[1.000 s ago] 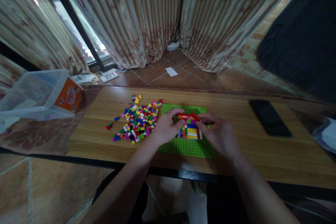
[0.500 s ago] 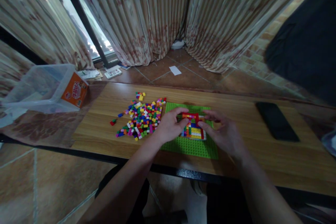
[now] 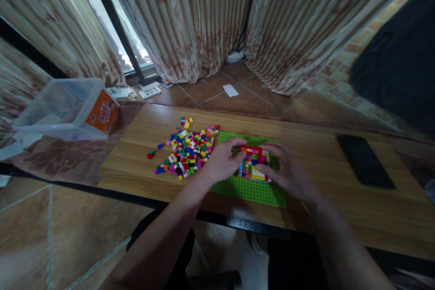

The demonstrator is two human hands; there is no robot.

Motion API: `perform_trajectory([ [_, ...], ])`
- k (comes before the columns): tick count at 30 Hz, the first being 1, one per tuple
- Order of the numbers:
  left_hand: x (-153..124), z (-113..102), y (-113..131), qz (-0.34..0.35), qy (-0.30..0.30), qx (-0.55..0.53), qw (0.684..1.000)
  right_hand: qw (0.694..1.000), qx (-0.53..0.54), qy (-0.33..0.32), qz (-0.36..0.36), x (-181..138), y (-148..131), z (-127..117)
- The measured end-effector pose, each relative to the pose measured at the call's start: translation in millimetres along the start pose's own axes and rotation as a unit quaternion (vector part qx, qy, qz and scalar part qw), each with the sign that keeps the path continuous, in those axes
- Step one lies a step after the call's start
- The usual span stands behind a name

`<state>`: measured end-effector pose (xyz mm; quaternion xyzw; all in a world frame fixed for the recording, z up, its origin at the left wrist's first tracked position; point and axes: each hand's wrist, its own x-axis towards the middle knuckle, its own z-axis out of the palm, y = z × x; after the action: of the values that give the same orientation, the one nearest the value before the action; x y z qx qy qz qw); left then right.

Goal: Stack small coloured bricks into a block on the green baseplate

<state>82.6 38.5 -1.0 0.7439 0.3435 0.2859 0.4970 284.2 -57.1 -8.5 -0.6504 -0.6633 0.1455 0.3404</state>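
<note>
A flat build of coloured toy bricks (image 3: 250,163) rests on a green studded baseplate (image 3: 251,192) on the wooden table. My left hand (image 3: 222,159) grips its upper left corner, thumb on the top and fingers curled at the far side. At its right side is my right hand (image 3: 288,171), with the thumb across the lower right part and the fingers at the far right edge. Red bricks run along the build's far edge, partly hidden by my fingers. Whether a loose brick sits under either thumb cannot be made out.
Left of the baseplate lies a heap of loose bricks (image 3: 190,152), with a small cluster (image 3: 186,122) behind it. A black phone (image 3: 365,161) lies on the table's right side. A clear plastic bin (image 3: 68,113) with an orange label stands beyond the table's left end.
My right thumb has slid down the build, from near the red bricks toward the lower right. My left hand keeps its place on the build. The whole view has shifted slightly.
</note>
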Motion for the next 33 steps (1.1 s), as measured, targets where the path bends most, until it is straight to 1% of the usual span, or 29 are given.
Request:
perform_trajectory([
  [7,0,1,0,-0.004,0.001,0.004,1.0,0.997,0.061,-0.04,0.028,5,3,-1],
  [10,2,6,3,0.016,0.016,-0.001,1.0,0.994,0.084,-0.054,0.045,7,4,-1],
  [13,3,13,7,0.058,0.031,0.019,0.998,0.991,0.102,-0.061,0.059,7,5,0],
  [15,3,17,9,0.1,0.031,0.053,0.993,0.989,0.113,-0.064,0.064,7,5,0],
  [18,0,22,7,0.174,0.032,0.123,0.977,0.988,0.116,-0.064,0.08,7,5,0],
  [21,-3,24,4,0.216,0.034,0.184,0.958,0.987,0.113,-0.06,0.093,8,5,0],
  [27,-5,21,6,0.229,0.004,0.246,0.942,0.987,0.118,-0.061,0.092,10,3,-2],
  [33,-3,20,9,0.228,-0.02,0.247,0.942,0.988,0.113,-0.064,0.089,10,2,-3],
])
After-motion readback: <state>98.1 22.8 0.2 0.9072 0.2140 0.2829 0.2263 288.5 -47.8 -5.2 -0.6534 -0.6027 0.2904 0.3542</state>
